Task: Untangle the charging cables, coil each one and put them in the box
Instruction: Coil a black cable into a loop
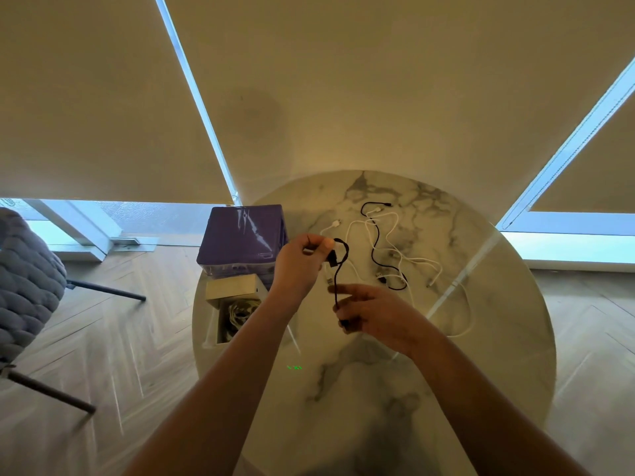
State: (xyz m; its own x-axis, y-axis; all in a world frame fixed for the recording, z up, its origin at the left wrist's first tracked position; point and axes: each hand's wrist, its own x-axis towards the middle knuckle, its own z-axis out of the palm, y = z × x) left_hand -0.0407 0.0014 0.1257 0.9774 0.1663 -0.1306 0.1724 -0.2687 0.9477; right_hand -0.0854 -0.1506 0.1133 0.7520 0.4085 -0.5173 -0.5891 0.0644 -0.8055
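A short black cable (338,269) hangs between my two hands above the round marble table (498,338). My left hand (299,266) pinches its upper end, fingers closed. My right hand (371,312) grips its lower end between thumb and fingers. Further back on the table lies a loose tangle: white cables (395,242) crossed by another black cable (376,242). An open cream box (237,286) stands at the table's left edge, and coiled cables (237,316) lie inside it, partly hidden by my left forearm.
A purple box (240,237) stands behind the cream box at the table's left rim. A grey padded chair (24,280) stands on the wooden floor at the left. Roller blinds cover the windows behind the table.
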